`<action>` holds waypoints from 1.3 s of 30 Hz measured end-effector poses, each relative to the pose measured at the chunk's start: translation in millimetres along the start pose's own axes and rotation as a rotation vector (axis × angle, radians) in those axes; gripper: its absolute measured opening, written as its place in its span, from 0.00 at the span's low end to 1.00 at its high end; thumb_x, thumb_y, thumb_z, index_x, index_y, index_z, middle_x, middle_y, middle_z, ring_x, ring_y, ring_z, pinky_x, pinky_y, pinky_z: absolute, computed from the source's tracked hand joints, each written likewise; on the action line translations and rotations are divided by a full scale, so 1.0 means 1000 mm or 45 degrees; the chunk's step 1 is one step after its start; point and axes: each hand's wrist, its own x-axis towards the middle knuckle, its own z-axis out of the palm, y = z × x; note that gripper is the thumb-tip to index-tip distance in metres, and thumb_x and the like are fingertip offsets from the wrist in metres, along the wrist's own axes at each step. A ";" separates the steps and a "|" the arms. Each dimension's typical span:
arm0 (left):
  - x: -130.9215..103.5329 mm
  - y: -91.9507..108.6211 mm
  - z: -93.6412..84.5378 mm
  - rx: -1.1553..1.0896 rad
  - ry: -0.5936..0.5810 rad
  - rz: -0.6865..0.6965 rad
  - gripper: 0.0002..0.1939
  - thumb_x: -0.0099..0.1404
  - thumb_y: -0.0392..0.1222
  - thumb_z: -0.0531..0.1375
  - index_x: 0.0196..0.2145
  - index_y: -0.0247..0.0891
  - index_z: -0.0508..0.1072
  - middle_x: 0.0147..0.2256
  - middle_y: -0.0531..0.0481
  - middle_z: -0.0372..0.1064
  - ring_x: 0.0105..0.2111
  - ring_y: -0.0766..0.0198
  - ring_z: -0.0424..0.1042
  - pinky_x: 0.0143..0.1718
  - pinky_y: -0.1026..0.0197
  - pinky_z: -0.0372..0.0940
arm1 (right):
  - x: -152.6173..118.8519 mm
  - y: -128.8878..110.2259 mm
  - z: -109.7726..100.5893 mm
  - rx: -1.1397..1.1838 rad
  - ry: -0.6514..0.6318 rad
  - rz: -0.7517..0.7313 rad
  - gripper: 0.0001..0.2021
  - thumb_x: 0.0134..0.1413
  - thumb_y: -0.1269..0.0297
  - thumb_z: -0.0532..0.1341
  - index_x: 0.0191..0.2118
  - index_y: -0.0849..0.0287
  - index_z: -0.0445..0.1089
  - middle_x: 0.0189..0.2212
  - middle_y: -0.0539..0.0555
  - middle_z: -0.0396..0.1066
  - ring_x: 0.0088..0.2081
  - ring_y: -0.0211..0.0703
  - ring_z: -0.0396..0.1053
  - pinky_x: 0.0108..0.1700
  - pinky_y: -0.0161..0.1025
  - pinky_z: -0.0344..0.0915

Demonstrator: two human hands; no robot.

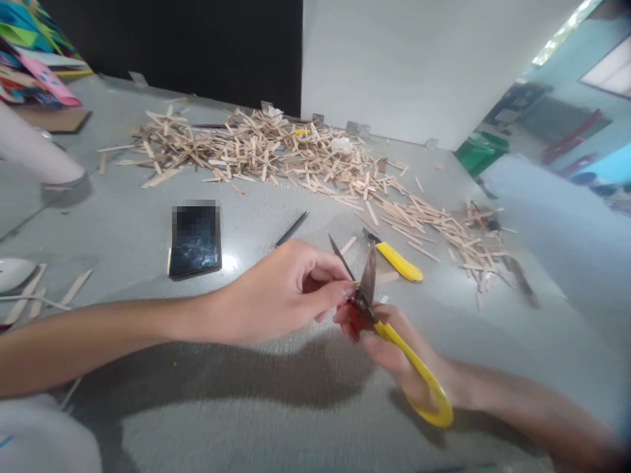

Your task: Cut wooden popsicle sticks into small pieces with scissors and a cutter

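My left hand [290, 289] is closed in a pinch, thumb against fingers, on a small wooden stick [357, 284] that sits between the scissor blades. Most of that stick is hidden by the fingertips and a blade. In my right hand [401, 351] is a pair of scissors [367, 289] with dark, stained blades and a yellow handle loop around the thumb. Its blades are spread apart and point away from me. Just beyond them lies a yellow utility knife [398, 260]. A dark pen [292, 228] rests on the table past my left hand.
Wooden sticks and offcuts [256, 148] form a long heap along the back of the grey table [236, 420]. A phone [196, 243] lies left of centre. At left are a white mouse [16, 272], loose sticks and another person's arm [39, 148]. A green bin [480, 152] stands behind.
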 end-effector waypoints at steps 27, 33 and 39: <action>-0.005 -0.002 0.008 -0.087 -0.024 -0.009 0.12 0.78 0.37 0.60 0.35 0.34 0.78 0.21 0.57 0.70 0.20 0.75 0.62 0.19 0.73 0.53 | 0.001 -0.001 0.007 -0.081 0.023 0.041 0.20 0.77 0.46 0.54 0.37 0.56 0.65 0.30 0.50 0.62 0.31 0.42 0.59 0.33 0.39 0.59; -0.006 -0.002 0.008 -0.106 -0.032 -0.016 0.12 0.78 0.37 0.59 0.36 0.33 0.78 0.20 0.58 0.68 0.19 0.75 0.58 0.19 0.73 0.52 | 0.001 -0.002 0.009 -0.084 0.032 0.059 0.22 0.77 0.45 0.53 0.35 0.56 0.63 0.29 0.50 0.60 0.32 0.43 0.59 0.34 0.40 0.58; -0.005 0.000 0.006 -0.122 -0.025 -0.052 0.09 0.77 0.38 0.61 0.38 0.34 0.78 0.21 0.59 0.67 0.18 0.75 0.58 0.18 0.73 0.52 | 0.002 0.002 0.005 -0.048 -0.016 0.022 0.21 0.76 0.44 0.55 0.38 0.56 0.66 0.32 0.52 0.63 0.34 0.45 0.61 0.35 0.40 0.60</action>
